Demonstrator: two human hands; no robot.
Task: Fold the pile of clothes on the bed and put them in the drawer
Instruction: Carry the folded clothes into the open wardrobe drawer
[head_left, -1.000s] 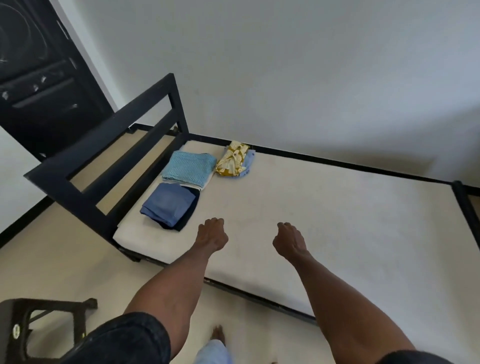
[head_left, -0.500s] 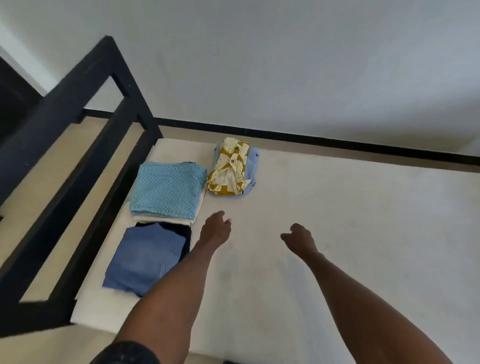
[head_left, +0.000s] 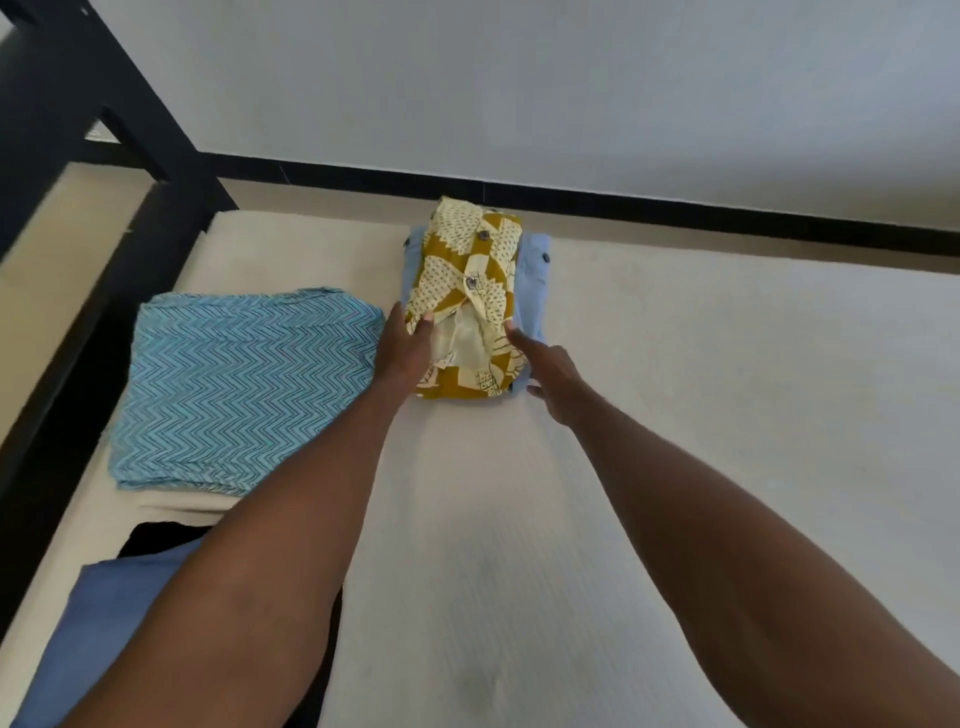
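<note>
A folded yellow and mustard patterned shirt (head_left: 470, 270) lies on top of a folded light blue garment (head_left: 535, 280) near the far edge of the cream mattress (head_left: 701, 415). My left hand (head_left: 402, 348) rests against the stack's left side, fingertips touching the patterned shirt. On the stack's right side is my right hand (head_left: 548, 376), fingers spread, index finger touching the shirt. Neither hand has closed around the cloth. To the left lies a folded turquoise zigzag cloth (head_left: 234, 384) over a cream piece. A folded blue garment (head_left: 114, 623) on something black sits at the lower left.
The black bed frame (head_left: 78, 93) rises at the left, with its rail along the mattress side. A white wall with a black baseboard (head_left: 675, 208) runs behind the bed. No drawer is in view.
I have leaned in closer to the bed. Both hands have moved forward from the open mattress to either side of the yellow shirt stack and now touch it.
</note>
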